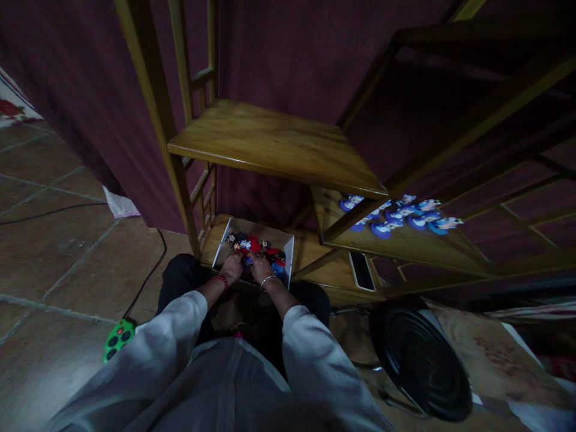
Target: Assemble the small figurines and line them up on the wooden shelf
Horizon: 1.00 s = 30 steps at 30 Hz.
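A shallow white box [290, 255] rests on the lowest wooden shelf in front of me. Inside lie several small figurines [254, 243] in red, blue and black. My left hand [231, 267], with a red bead bracelet at the wrist, reaches over the near side of the box with curled fingers. Close beside it is my right hand [261, 268], wearing a silvery bracelet, its fingers bent down among the figurines. Both sets of fingertips are dim and partly hidden, so what they grip cannot be made out.
Above the box juts a wooden shelf board [274, 144]. Several purple and blue figurines [396, 216] stand on another shelf at right. A black-topped phone-like object [362, 271] lies below them. A black round stool [420, 360] is at lower right, a green power strip [119, 339] at lower left.
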Tool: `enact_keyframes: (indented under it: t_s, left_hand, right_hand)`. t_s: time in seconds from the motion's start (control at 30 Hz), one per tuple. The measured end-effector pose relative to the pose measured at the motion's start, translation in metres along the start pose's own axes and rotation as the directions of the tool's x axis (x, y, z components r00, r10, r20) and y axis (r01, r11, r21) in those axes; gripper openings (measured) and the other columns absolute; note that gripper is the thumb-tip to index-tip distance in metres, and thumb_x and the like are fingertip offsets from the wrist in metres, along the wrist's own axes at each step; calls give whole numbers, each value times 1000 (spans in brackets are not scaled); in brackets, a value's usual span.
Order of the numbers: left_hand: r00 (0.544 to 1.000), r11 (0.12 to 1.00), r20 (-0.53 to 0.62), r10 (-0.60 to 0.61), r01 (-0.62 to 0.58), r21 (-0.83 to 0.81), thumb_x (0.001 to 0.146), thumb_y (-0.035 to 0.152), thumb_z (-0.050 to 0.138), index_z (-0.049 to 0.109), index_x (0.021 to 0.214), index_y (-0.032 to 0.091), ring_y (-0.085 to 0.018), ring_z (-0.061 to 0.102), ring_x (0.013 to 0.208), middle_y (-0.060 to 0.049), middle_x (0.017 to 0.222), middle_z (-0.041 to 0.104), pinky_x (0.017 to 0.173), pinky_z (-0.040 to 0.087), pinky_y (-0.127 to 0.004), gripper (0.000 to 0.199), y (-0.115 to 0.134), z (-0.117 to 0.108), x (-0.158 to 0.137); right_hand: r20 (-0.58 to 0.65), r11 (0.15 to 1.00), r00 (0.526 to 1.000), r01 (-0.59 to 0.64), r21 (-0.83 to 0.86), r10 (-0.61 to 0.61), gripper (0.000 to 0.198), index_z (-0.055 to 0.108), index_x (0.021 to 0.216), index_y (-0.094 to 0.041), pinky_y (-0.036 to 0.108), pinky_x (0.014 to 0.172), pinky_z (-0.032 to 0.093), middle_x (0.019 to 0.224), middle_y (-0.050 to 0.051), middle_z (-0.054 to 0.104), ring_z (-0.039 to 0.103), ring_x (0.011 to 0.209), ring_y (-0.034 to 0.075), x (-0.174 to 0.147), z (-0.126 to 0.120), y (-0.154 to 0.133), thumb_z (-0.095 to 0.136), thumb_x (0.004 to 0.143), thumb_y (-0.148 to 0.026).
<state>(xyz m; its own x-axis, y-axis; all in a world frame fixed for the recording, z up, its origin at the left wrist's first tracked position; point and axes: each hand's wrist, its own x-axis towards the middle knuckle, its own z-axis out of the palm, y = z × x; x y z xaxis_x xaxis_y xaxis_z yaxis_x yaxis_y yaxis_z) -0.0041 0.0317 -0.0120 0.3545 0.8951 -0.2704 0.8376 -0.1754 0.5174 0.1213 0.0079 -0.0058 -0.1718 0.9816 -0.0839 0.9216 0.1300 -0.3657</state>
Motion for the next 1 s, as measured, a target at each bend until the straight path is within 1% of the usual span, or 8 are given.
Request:
enact_keyframes:
  t_s: [0.2, 0.4, 0.67, 0.8, 0.9, 1.0]
  left_hand:
    - [999, 999, 35, -25, 23, 48, 76, 5, 39, 50, 109, 14, -18, 59, 94, -12, 99, 61, 80, 44, -26, 36, 3, -3, -2]
    - [1000, 998, 2, -29, 29, 60, 76, 6, 41, 51, 106, 13, -19, 58, 96, -13, 101, 60, 81, 43, -27, 32, 6, -6, -4]
    - [999, 997, 14, -45, 44, 66, 73, 6, 44, 52, 102, 11, -19, 58, 96, -14, 102, 60, 82, 43, -26, 30, 6, -6, -2]
    - [998, 996, -4, -70, 70, 52, 75, 9, 44, 52, 104, 11, -20, 58, 96, -14, 99, 61, 81, 43, -27, 29, 6, -3, -1]
    - [997, 996, -21, -78, 79, 45, 75, 8, 45, 51, 106, 11, -20, 58, 98, -14, 102, 61, 82, 42, -26, 32, 6, -2, 0]
    - [996, 996, -43, -84, 84, 3, 75, 8, 45, 50, 110, 12, -20, 58, 98, -13, 105, 61, 81, 43, -26, 35, 5, -1, 0]
  right_hand:
    - [8, 997, 998, -68, -40, 68, 38, 57, 106, -16, 25, 90, 38, 108, 10, 61, 53, 104, 18, -2, -7, -4, 45, 73, -3]
    - [15, 992, 994, -108, -70, 109, 38, 56, 110, -18, 27, 87, 40, 108, 10, 61, 55, 102, 19, -2, -7, -6, 45, 75, -7]
    - [-37, 997, 996, -77, -29, 76, 40, 56, 107, -20, 25, 90, 38, 111, 7, 60, 52, 106, 16, -4, -3, -5, 46, 72, -4]
    - [-72, 997, 994, -80, -7, 79, 38, 57, 104, -22, 25, 90, 37, 107, 5, 61, 53, 104, 16, -5, -4, -6, 47, 72, -4]
    - [-89, 996, 992, -85, 16, 86, 35, 58, 101, -22, 26, 90, 38, 103, 5, 62, 53, 101, 16, -6, -4, -7, 48, 71, -5]
    - [-133, 995, 987, -87, 50, 93, 34, 58, 100, -21, 26, 90, 38, 103, 6, 61, 54, 99, 17, -6, -1, -8, 49, 71, -5]
